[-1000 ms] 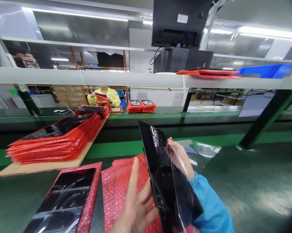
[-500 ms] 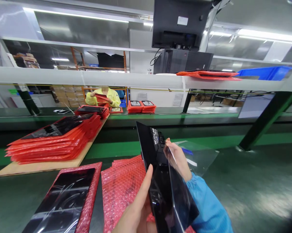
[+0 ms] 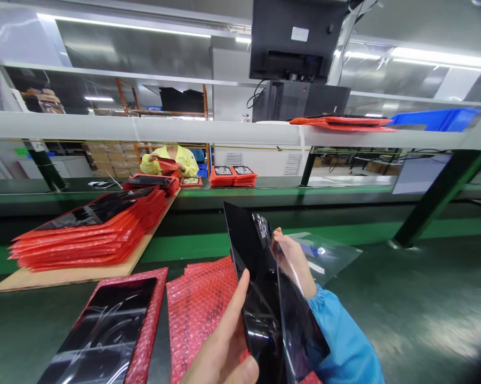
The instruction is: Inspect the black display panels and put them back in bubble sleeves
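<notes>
A glossy black screen panel (image 3: 250, 250) stands tilted in front of me. My left hand (image 3: 224, 341) grips its near left edge, thumb along the side. My right hand (image 3: 294, 258) pinches the upper corner of a clear film (image 3: 300, 320), which stands partly away from the panel's right side. Beneath the panel lie red bubble-wrap bags (image 3: 198, 309). To their left, another black screen panel (image 3: 104, 320) rests on a red bubble bag. Behind my right hand, a clear plastic sheet (image 3: 336, 256) lies on the green bench.
At the left, a stack of red bubble bags with dark panels (image 3: 84, 234) sits on a wooden board (image 3: 52, 280). A white shelf (image 3: 184, 128) crosses ahead, with a monitor (image 3: 298, 42) and a blue tray (image 3: 444, 120). Across the bench, a person in yellow (image 3: 184, 160) holds a red bag.
The panel has turned slightly in my left hand and its reflections have shifted. My right hand stays at the film's corner. The person opposite has moved the red bag slightly.
</notes>
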{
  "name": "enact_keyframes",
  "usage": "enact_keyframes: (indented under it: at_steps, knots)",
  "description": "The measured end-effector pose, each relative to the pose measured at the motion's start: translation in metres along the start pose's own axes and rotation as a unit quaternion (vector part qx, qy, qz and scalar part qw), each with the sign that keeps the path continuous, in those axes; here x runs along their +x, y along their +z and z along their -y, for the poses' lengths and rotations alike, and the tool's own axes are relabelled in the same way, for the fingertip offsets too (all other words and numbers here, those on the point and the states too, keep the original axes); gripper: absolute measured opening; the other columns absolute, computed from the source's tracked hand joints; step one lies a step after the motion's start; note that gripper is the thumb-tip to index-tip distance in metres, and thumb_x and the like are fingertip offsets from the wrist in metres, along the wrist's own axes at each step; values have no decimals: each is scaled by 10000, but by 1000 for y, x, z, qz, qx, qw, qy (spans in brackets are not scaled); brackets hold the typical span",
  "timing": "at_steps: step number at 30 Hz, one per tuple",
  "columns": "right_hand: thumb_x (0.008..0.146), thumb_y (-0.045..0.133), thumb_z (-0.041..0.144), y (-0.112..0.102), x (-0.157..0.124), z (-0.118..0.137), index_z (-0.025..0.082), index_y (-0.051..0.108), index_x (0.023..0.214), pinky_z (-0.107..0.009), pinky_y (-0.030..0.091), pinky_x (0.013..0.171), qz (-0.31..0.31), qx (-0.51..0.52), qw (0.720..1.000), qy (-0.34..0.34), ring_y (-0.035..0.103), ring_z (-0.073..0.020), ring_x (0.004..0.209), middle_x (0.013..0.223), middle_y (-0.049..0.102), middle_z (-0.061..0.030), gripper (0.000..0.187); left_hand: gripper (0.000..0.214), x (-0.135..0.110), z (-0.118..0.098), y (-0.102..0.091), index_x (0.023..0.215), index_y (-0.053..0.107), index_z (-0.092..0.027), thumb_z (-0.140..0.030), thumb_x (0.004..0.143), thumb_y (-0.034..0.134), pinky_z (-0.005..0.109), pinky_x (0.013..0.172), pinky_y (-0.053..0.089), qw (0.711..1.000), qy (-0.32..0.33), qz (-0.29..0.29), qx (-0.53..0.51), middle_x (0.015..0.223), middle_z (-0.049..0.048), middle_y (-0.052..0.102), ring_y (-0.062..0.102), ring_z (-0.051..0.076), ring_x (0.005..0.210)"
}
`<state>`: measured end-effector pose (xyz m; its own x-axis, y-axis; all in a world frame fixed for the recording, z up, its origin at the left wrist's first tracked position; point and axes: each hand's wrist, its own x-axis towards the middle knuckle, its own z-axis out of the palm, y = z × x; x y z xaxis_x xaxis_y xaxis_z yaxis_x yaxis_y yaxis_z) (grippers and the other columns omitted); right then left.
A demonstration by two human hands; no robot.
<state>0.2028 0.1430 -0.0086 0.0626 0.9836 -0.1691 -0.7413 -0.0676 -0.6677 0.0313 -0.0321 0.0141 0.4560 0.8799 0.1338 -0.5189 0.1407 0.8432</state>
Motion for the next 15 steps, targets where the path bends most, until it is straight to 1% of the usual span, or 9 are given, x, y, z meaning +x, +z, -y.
enact_keyframes:
  at_steps: [2,4,5,7,9,11,13,15]
  knots:
    - [912,564,211,0,1,0,130,599,964,-228,521,544,-13,-2,1000,-2,597,-96,632,851,623,-1,103,633,10,2,-6,1439,247,-361,-450,864,496,502,1109,199,998,-55,-20,-22,1540,-37,230,149,293,1410]
    - [913,562,216,1,1,1,135,600,977,-232,525,554,-23,-6,1000,-8,604,-102,653,876,627,-8,110,683,19,3,-13,1460,192,-291,-523,868,444,517,1112,179,993,-107,-46,-29,1539,-8,234,138,299,1409]
    - [912,563,217,1,1,1,137,601,980,-236,528,560,-26,-10,1000,-11,607,-105,662,886,629,-11,111,689,21,2,-15,1463,183,-269,-534,874,422,518,1115,166,992,-112,-52,-22,1532,1,253,132,298,1409]
    - [911,565,217,0,2,3,137,601,985,-244,533,576,-34,-21,999,-18,614,-111,683,904,632,-16,115,687,21,0,-18,1461,196,-267,-528,872,436,497,1125,143,996,-81,-49,-5,1522,-4,284,118,292,1409]
    - [909,567,215,-1,3,6,136,601,991,-253,538,591,-43,-32,998,-28,619,-117,703,922,634,-21,119,694,13,-2,-19,1452,226,-306,-463,846,525,446,1136,132,999,-36,-32,14,1528,-39,269,106,282,1411]
    - [908,568,214,-2,5,7,140,601,997,-259,541,603,-51,-45,997,-39,622,-122,721,940,634,-25,120,688,4,-4,-18,1442,240,-342,-394,835,559,420,1138,134,999,-13,-11,33,1530,-65,258,110,276,1412]
    - [908,568,216,-4,5,7,145,602,1001,-262,543,610,-50,-60,996,-53,624,-125,733,949,634,-28,121,640,-2,-4,-16,1438,241,-359,-362,861,518,429,1136,142,999,-6,10,53,1525,-60,276,141,274,1410]
    - [909,568,227,-6,5,5,144,601,1010,-268,544,613,-42,-78,994,-71,625,-127,732,948,635,-29,135,596,-3,-3,-14,1441,234,-357,-382,890,459,446,1130,158,998,-2,25,59,1523,-33,290,187,281,1403]
